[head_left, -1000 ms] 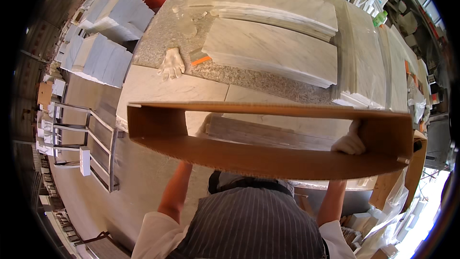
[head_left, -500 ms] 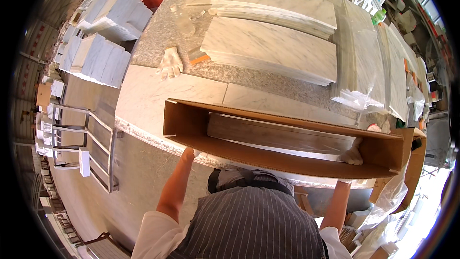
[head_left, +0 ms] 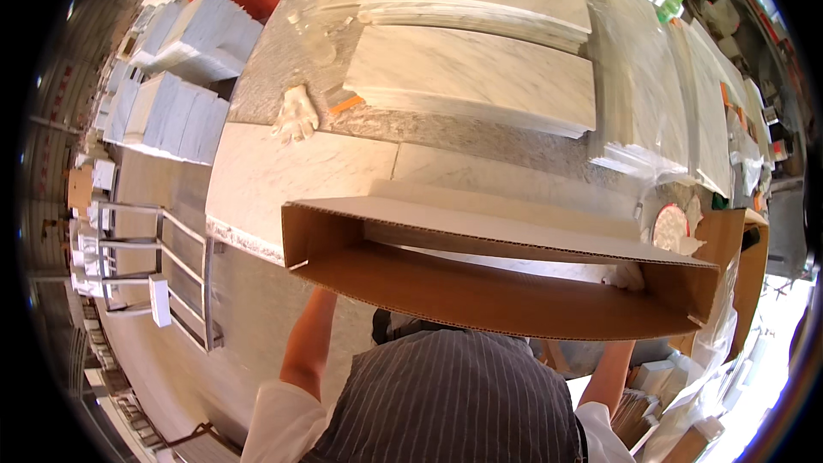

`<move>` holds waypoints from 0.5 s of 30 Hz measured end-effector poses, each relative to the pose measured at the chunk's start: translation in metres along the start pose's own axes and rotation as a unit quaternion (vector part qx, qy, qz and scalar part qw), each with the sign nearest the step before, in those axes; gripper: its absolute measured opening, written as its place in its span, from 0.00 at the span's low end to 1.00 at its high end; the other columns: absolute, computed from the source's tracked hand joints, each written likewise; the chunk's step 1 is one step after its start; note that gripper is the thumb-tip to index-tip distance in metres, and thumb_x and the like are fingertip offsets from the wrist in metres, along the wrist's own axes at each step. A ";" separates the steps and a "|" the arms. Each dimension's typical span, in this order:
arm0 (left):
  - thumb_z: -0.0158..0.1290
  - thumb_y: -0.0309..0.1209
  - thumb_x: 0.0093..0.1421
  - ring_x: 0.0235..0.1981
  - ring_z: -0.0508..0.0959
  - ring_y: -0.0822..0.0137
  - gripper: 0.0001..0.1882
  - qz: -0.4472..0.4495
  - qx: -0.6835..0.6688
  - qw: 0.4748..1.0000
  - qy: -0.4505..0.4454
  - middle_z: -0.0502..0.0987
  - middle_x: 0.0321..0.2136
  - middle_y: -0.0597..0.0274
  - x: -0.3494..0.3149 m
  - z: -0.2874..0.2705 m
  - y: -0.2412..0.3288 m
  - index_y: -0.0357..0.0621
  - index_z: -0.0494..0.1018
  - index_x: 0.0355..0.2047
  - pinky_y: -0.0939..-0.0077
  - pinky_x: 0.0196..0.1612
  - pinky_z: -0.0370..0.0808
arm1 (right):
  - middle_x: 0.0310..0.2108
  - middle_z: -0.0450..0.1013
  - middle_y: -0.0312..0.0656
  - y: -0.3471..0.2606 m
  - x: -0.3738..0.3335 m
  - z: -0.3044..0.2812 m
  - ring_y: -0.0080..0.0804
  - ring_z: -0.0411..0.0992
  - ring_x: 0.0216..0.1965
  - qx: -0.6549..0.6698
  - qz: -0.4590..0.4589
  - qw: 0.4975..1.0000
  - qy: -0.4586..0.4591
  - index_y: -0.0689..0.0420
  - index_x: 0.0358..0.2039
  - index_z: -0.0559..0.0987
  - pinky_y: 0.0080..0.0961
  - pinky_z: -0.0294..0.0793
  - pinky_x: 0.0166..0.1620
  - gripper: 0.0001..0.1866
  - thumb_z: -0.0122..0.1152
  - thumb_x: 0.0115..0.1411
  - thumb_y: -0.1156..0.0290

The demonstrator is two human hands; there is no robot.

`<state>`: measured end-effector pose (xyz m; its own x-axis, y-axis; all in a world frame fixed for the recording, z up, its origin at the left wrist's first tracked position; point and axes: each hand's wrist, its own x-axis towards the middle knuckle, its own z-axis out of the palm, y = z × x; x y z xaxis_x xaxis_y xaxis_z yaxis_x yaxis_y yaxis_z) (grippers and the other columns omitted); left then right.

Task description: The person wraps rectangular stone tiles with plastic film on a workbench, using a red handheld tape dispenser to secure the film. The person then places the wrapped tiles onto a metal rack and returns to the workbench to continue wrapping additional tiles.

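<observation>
A long, narrow cardboard box (head_left: 497, 296), open through top and bottom, is held at the front edge of the worktable, tilted toward my body. Inside its right end show the white-gloved fingers of my right hand (head_left: 628, 275), curled against the box; the near wall covers the rest of that hand. My left hand is hidden behind the box's left end, with only the bare forearm in view below it. Through the box's opening a pale strip of the marble tabletop (head_left: 300, 163) shows.
Beyond the box lie stacked marble slabs (head_left: 471, 77), with more slabs under clear plastic (head_left: 639, 94) at the right. A white glove (head_left: 297, 113) rests on the table. A red-rimmed tub (head_left: 671, 225) stands near the box's right end. Left on the floor is a metal rack (head_left: 184, 270).
The box has tilted and its near edge has come closer to me, so the outside of its far wall now shows. Less of my right glove is visible, and the red-rimmed tub is uncovered.
</observation>
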<state>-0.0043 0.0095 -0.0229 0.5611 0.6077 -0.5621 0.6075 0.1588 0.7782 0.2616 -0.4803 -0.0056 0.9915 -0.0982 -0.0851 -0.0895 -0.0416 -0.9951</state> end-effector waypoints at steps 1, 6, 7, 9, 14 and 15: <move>0.62 0.42 0.53 0.61 0.65 0.59 0.43 0.002 0.001 1.000 -0.001 0.64 0.61 0.51 0.002 0.002 0.001 0.39 0.59 0.65 0.68 0.63 0.63 | 0.56 0.69 0.41 -0.003 0.004 -0.003 0.31 0.68 0.54 0.000 -0.005 1.000 0.009 0.61 0.60 0.67 0.29 0.67 0.58 0.33 0.40 0.68 0.47; 0.61 0.43 0.54 0.61 0.65 0.59 0.42 0.010 -0.002 1.000 0.005 0.65 0.60 0.51 0.016 0.000 -0.001 0.39 0.59 0.65 0.69 0.63 0.63 | 0.57 0.68 0.41 -0.028 0.036 0.004 0.31 0.68 0.55 0.015 -0.044 0.999 0.025 0.61 0.61 0.67 0.29 0.67 0.58 0.34 0.39 0.68 0.45; 0.61 0.43 0.54 0.61 0.65 0.59 0.42 0.011 0.000 1.000 0.005 0.65 0.60 0.51 0.018 0.001 0.000 0.39 0.59 0.65 0.69 0.63 0.63 | 0.57 0.68 0.41 -0.031 0.040 0.002 0.31 0.68 0.55 0.021 -0.046 0.998 0.027 0.61 0.61 0.67 0.29 0.66 0.59 0.34 0.39 0.68 0.45; 0.61 0.43 0.54 0.61 0.65 0.59 0.42 0.013 0.005 1.000 0.002 0.65 0.60 0.51 0.021 0.003 0.002 0.39 0.59 0.65 0.69 0.63 0.64 | 0.57 0.68 0.41 -0.038 0.047 -0.003 0.31 0.68 0.55 0.036 -0.045 0.998 0.029 0.61 0.61 0.67 0.29 0.66 0.59 0.35 0.38 0.68 0.44; 0.60 0.44 0.55 0.61 0.66 0.59 0.41 0.012 0.010 1.000 -0.001 0.65 0.60 0.52 0.016 0.001 0.001 0.40 0.59 0.65 0.69 0.62 0.64 | 0.58 0.68 0.41 -0.050 0.051 -0.015 0.31 0.67 0.56 0.049 -0.040 0.998 0.020 0.61 0.62 0.66 0.29 0.65 0.60 0.36 0.37 0.68 0.42; 0.59 0.44 0.55 0.61 0.66 0.59 0.41 0.014 0.007 1.000 0.000 0.65 0.60 0.52 0.016 0.001 0.001 0.40 0.59 0.65 0.69 0.62 0.64 | 0.58 0.67 0.41 -0.053 0.052 -0.016 0.31 0.67 0.57 0.052 -0.041 0.998 0.017 0.61 0.62 0.66 0.29 0.65 0.60 0.37 0.37 0.68 0.42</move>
<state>0.0057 0.0189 -0.0314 0.5774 0.6124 -0.5400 0.5996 0.1309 0.7895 0.3167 -0.4990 0.0431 0.9912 -0.1322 -0.0038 0.0033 0.0532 -0.9986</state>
